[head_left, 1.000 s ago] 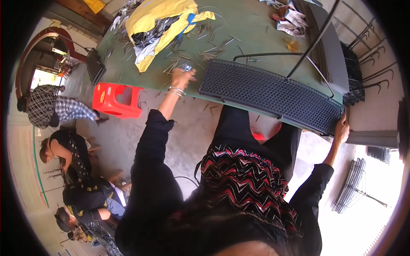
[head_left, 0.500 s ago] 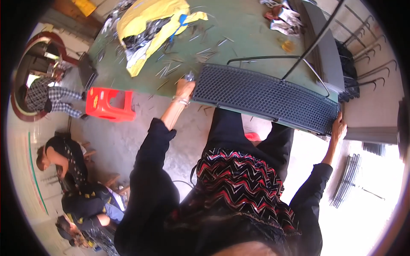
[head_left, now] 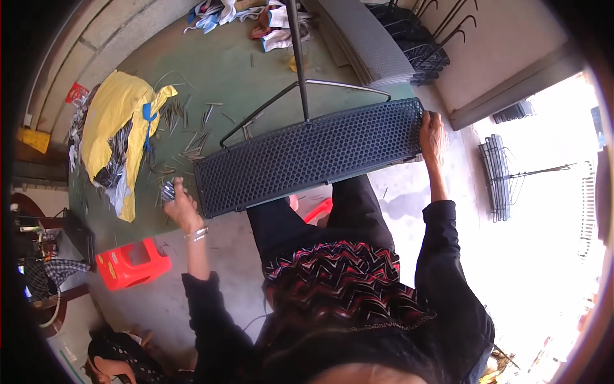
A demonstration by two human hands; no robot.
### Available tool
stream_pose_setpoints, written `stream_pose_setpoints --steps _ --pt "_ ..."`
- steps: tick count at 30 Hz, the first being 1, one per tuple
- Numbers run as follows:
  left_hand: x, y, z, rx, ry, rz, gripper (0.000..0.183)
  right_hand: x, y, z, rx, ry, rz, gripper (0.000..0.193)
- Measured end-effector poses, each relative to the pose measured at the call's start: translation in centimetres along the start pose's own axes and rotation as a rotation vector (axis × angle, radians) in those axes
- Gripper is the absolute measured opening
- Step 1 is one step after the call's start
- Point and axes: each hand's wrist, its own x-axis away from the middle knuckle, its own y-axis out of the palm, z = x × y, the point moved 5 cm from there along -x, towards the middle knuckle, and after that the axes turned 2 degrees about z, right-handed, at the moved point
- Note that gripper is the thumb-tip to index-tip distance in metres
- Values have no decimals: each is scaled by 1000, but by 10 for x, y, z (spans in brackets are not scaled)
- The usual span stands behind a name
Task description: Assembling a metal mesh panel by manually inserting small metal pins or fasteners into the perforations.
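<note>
A long black perforated panel (head_left: 307, 157) with a rod frame (head_left: 300, 70) rising from its far side lies across the table's near edge, above my lap. My right hand (head_left: 433, 137) is closed round the panel's right end. Just off its left end, my left hand (head_left: 183, 208) is closed on a small bunch of shiny metal pieces (head_left: 167, 191), too small to make out exactly. Thin metal strips (head_left: 195, 144) lie scattered on the green table (head_left: 211, 70) beyond that hand.
On the table are a yellow sack (head_left: 121, 102) of metal strips, work gloves (head_left: 278, 29) and stacked grey panels (head_left: 358, 41). A red plastic stool (head_left: 133, 264) stands at left. Hooked black rods (head_left: 441, 32) are at far right, a wire rack (head_left: 495, 176) on the floor. Another person (head_left: 125, 355) sits lower left.
The view has turned, so the panel now slants up to the right. My left hand has come slightly away from the panel's left end; my right hand still grips the other end.
</note>
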Motion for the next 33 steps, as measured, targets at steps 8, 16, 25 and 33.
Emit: stream_pose_setpoints --steps 8,16,25,33 --pt "188 150 40 468 -536 -1108 26 73 -53 -94 -1030 -3 -656 37" --pt "260 206 25 264 -627 -1311 15 97 -52 -96 -992 61 -987 21" --pt "284 228 24 242 -601 -1359 16 87 -60 -73 -908 126 -939 13" --pt "283 254 16 270 -686 -1223 18 69 -63 -60 -971 181 -711 15"
